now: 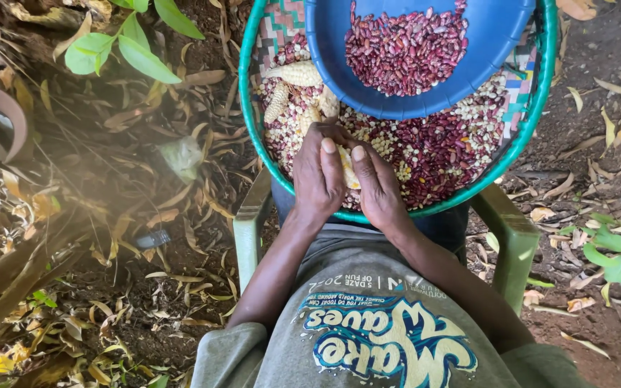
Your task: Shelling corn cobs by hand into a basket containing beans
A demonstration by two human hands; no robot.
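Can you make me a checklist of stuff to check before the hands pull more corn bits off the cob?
1. Both hands on the pale yellow maize cob: ok. The left hand and right hand wrap it, thumbs on top.
2. Cob over the round woven tray with the green rim, so kernels land inside: ok.
3. Blue plastic bowl of red beans resting steady in the tray: cannot tell.
4. More cobs within reach: ok. Other pale maize cobs lie at the tray's left side.
5. Tray sitting level on the lap: cannot tell.
6. Kernels left on the held cob: cannot tell, the hands hide most of it.
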